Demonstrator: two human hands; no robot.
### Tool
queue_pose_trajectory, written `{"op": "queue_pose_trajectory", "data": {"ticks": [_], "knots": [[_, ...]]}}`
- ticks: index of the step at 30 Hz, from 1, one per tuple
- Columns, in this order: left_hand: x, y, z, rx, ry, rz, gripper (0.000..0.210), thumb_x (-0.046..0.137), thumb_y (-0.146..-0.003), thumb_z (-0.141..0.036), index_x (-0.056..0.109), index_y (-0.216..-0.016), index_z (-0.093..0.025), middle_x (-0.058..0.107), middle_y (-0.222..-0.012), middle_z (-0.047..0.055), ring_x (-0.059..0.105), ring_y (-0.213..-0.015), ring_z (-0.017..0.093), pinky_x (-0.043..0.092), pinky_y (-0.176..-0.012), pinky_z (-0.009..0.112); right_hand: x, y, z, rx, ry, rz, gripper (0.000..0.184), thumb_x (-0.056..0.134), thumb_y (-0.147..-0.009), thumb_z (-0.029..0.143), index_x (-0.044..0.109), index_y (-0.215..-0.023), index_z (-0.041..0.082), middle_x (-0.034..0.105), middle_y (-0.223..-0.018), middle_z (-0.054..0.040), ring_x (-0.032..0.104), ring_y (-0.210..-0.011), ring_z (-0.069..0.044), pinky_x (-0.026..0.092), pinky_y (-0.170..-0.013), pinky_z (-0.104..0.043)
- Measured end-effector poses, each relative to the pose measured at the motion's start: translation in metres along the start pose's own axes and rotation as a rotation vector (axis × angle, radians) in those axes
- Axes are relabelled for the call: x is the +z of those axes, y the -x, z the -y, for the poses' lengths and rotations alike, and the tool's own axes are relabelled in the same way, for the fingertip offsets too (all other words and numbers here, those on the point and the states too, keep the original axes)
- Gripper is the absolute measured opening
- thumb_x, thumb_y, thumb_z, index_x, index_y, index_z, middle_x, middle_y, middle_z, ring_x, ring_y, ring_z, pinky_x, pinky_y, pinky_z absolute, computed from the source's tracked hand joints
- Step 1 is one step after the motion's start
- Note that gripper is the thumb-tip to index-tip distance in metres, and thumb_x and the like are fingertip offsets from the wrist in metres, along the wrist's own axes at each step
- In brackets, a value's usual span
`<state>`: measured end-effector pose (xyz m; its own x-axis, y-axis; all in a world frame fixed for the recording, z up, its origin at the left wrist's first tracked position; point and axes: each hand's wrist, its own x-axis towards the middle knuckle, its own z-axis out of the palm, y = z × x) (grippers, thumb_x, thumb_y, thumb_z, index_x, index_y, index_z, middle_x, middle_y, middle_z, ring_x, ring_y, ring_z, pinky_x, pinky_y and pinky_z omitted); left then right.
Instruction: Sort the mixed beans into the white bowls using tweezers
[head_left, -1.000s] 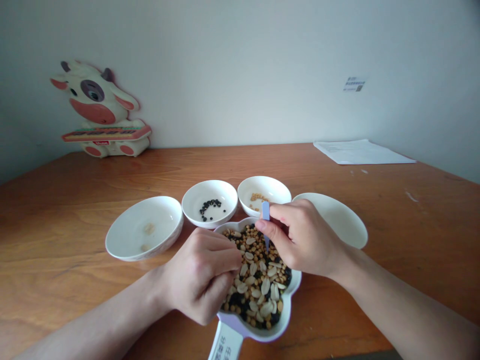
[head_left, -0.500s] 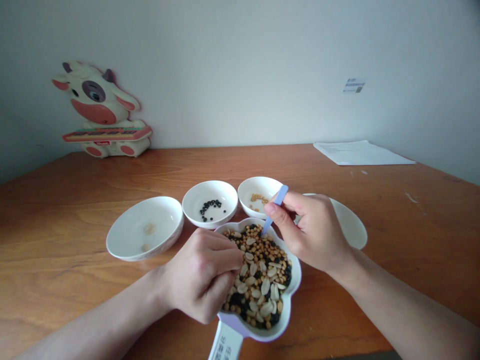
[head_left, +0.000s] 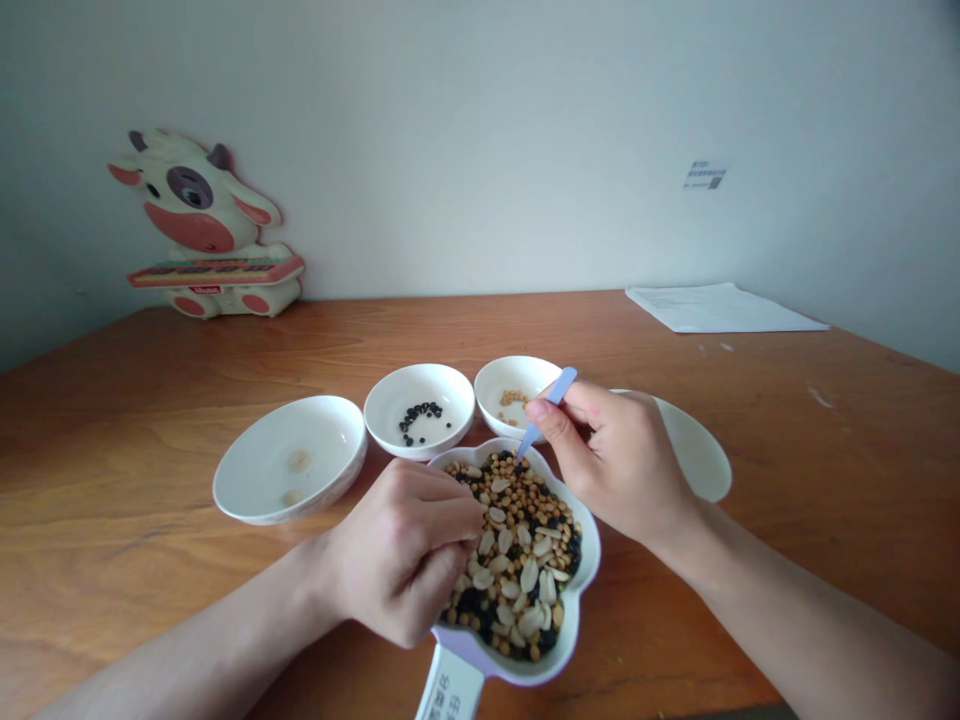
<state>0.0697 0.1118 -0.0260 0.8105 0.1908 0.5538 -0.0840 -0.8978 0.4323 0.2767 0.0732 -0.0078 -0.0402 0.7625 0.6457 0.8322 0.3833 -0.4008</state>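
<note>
My right hand (head_left: 626, 455) pinches lilac tweezers (head_left: 551, 400), their tips pointing down at the beans near the far rim of a flower-shaped pan (head_left: 589, 560). Soybeans (head_left: 534, 490), black beans (head_left: 574, 550) and pale peanut halves (head_left: 529, 575) lie mixed in that pan. Over its left side rests my left hand (head_left: 412, 550), closed, with its fingertips hidden; whether it holds anything cannot be seen. Just beyond the pan stand a white bowl with black beans (head_left: 421, 410) and a smaller bowl with soybeans (head_left: 514, 398).
At left sits a wide white bowl (head_left: 255, 470) with a couple of pale pieces (head_left: 299, 461). A white plate (head_left: 697, 445) is partly behind my right hand. A cow toy keyboard (head_left: 210, 235) and papers (head_left: 724, 308) lie toward the wall. The pan's labelled handle (head_left: 450, 685) points toward me.
My right hand and the tweezers have shifted slightly left, their tips moving a little toward the pan's far rim. The left hand stays almost still.
</note>
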Motion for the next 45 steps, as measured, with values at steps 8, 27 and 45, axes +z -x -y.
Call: {"op": "queue_pose_trajectory", "data": {"ticks": [8,27,45], "knots": [[0.000,-0.002,0.000,0.014,-0.009,0.002,0.021,0.035,-0.079,-0.007,0.034,-0.064,-0.021,0.044,-0.054,-0.001,0.036,-0.047,0.014,0.028,-0.047,0.030,-0.001,0.000,-0.002,0.027,0.068,-0.160,0.040,0.052,-0.093,0.031,0.041,-0.057,0.018,0.038,-0.043,0.0057,0.030,-0.040,-0.006,0.021,-0.044,-0.023],[0.000,0.000,0.000,0.008,-0.014,0.010,0.021,0.035,-0.078,-0.007,0.032,-0.063,-0.021,0.043,-0.053,-0.001,0.034,-0.048,0.014,0.027,-0.048,0.031,-0.002,-0.003,-0.005,0.072,0.131,-0.244,0.037,0.052,-0.094,0.031,0.046,-0.061,0.017,0.038,-0.043,0.0063,0.032,-0.039,-0.006,0.022,-0.044,-0.022],[0.000,0.000,-0.001,-0.012,-0.013,-0.005,0.023,0.035,-0.079,-0.008,0.036,-0.060,-0.021,0.043,-0.052,0.000,0.035,-0.046,0.014,0.026,-0.046,0.030,-0.006,0.001,0.005,-0.167,-0.139,0.134,0.028,0.051,-0.091,0.023,0.054,-0.063,0.016,0.041,-0.049,0.0049,0.035,-0.043,-0.008,0.024,-0.046,-0.024]]}}
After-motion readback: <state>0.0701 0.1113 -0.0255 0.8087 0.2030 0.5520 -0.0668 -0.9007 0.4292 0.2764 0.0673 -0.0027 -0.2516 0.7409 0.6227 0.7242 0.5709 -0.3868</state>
